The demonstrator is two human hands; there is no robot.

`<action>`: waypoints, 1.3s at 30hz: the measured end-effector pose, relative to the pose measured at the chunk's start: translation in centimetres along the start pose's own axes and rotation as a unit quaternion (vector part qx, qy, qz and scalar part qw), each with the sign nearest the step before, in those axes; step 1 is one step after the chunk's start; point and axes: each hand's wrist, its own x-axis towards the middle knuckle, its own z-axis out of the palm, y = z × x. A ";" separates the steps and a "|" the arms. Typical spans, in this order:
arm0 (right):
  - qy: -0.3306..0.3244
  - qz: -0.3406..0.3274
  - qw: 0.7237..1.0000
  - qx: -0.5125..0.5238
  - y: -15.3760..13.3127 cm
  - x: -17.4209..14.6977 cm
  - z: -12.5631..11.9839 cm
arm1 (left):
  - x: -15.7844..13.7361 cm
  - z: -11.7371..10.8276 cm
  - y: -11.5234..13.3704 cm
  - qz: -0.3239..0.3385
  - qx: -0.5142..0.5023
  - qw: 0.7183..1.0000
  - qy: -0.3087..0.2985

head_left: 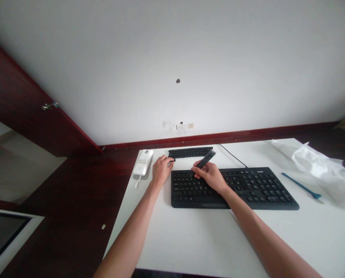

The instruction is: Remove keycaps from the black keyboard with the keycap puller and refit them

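Note:
A black keyboard (236, 188) lies on the white table, with its cable running off the back edge. My right hand (211, 175) grips a dark, stick-shaped keycap puller (206, 159), its thin wire end down at the upper left keys. Between the fingertips of my left hand (161, 170) is a small black keycap (171, 160), held just off the keyboard's upper left corner. Behind the keyboard, loose black keycaps (190, 152) are laid out in tight rows. My right hand hides some of the keyboard's middle keys.
A white device with a strap (143, 163) lies at the table's left edge. On the right are a blue brush-like tool (302, 186) and a crumpled white plastic bag (320, 166). A wall with sockets (185, 126) stands behind the white table (190, 239).

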 end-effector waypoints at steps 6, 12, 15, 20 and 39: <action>-0.002 0.007 1.000 0.001 0.1 0.1 -0.1 | 0.1 0.1 -0.1 -0.014 0.003 1.000 -0.003; -0.003 0.009 1.000 0.001 0.1 0.1 -0.1 | 0.1 0.1 -0.2 -0.016 0.002 1.000 0.004; -0.003 0.008 1.000 0.000 -0.1 0.0 0.0 | 0.1 0.1 -0.1 -0.017 0.003 1.000 0.005; -0.004 0.012 1.000 0.001 -0.2 0.0 0.0 | 0.2 0.1 -0.1 -0.016 0.003 1.000 0.005; -0.008 -0.002 1.000 -0.027 0.2 0.1 -0.2 | 0.4 0.1 -0.2 -0.033 -0.029 0.999 0.024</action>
